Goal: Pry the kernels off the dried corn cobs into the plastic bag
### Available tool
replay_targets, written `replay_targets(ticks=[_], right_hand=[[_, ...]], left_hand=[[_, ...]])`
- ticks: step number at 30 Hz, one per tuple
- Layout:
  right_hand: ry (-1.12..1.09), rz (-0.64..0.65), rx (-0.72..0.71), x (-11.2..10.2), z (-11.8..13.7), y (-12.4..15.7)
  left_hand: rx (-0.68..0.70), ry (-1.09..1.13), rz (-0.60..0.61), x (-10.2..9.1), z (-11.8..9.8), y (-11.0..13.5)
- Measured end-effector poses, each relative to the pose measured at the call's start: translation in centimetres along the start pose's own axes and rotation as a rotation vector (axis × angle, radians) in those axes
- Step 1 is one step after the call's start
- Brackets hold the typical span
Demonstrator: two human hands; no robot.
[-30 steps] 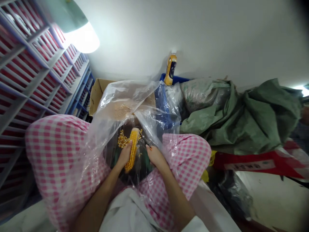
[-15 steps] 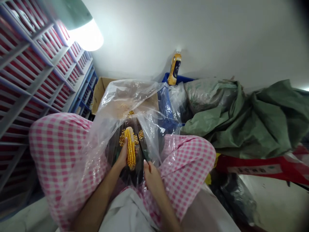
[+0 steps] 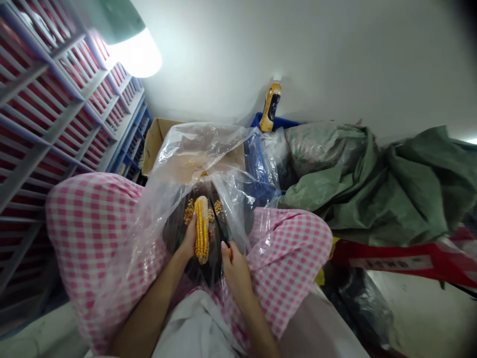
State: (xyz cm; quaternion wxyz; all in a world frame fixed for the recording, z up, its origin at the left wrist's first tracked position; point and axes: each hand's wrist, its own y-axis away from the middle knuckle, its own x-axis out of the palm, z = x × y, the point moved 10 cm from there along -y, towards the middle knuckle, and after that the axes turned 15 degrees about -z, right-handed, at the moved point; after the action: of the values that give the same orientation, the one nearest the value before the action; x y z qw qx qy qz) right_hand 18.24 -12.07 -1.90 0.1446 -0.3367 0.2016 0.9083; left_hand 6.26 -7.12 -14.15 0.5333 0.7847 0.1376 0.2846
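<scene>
My left hand (image 3: 189, 242) is closed around a yellow corn cob (image 3: 201, 228), held upright between my knees in pink checked trousers (image 3: 93, 233). My right hand (image 3: 231, 266) is closed on a thin dark tool (image 3: 217, 224) with an orange handle end; its tip lies against the cob's right side. Loose kernels (image 3: 189, 213) lie behind the cob inside a clear plastic bag (image 3: 186, 159) that spreads over my lap.
A cardboard box (image 3: 152, 141) stands behind the bag. A yellow bottle (image 3: 271, 105) stands on a blue crate (image 3: 274, 122) by the white wall. Green sacks (image 3: 391, 179) pile up at the right, stacked red-and-grey crates (image 3: 52, 99) at the left.
The cob has turned from tilted to upright and come closer to me. My right hand has drawn back slightly, and the tool now rests along the cob's right side.
</scene>
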Motion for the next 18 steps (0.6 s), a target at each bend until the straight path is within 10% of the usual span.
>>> replay_targets(ticks=[18], right_hand=[[0.17, 0.208, 0.141, 2.0, -3.1, 6.9]], left_hand=[[0.134, 0.13, -0.06, 0.1, -1.9, 0.6]])
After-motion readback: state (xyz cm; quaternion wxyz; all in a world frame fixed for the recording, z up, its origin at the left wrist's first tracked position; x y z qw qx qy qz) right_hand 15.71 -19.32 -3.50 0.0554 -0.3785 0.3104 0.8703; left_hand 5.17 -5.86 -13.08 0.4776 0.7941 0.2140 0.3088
